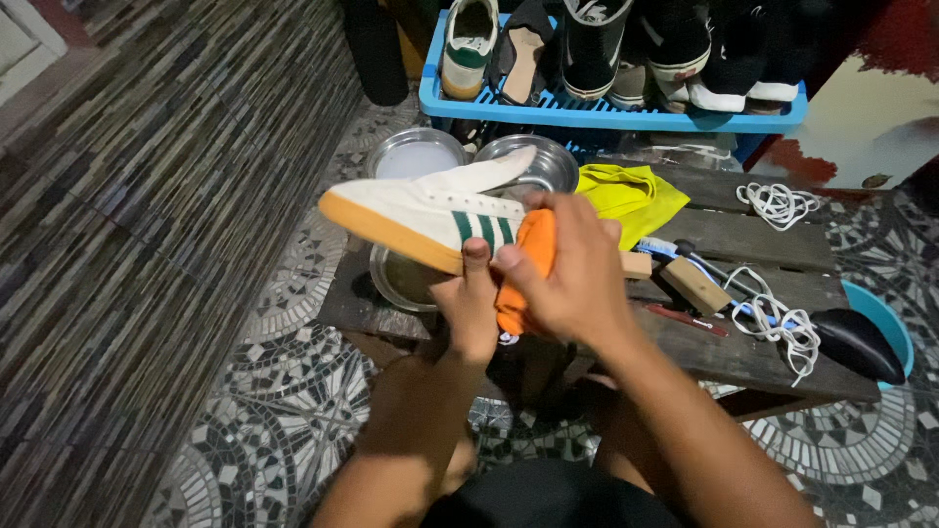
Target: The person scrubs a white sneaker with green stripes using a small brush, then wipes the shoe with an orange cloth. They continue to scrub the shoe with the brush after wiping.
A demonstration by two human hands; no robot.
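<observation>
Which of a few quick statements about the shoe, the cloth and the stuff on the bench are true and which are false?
1. The left hand holds the white sneaker from below. True.
2. The right hand presses a blue cloth on the shoe. False: it is an orange cloth.
3. The sneaker has green stripes. True.
4. The yellow cloth lies inside a metal bowl. False: it lies on the wooden bench, beside the metal bowls.
5. The blue rack is empty. False: it holds shoes.
</observation>
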